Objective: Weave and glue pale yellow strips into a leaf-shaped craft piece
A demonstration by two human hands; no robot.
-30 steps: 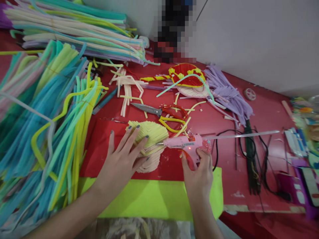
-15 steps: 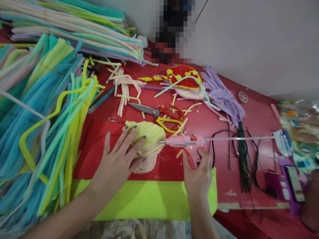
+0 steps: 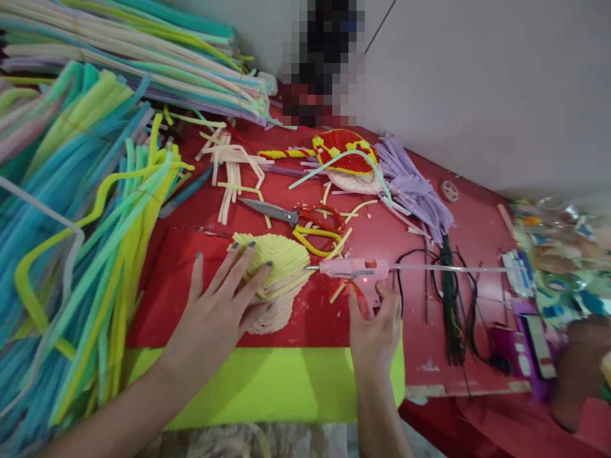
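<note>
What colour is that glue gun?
Mostly pink; the glue gun shows best in the head view, the only one here.

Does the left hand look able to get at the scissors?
Probably yes: the left hand rests on the pale yellow piece, with the scissors just beyond and nothing covering their blades; it would likely have to lift off first.

a red table (image 3: 415,356) carries fuzzy coloured stems (image 3: 95,152) at the left, scissors (image 3: 282,214) near the middle, and a lilac bundle (image 3: 415,181), a round spool (image 3: 449,191) and dark rods (image 3: 453,340) toward the right.
</note>
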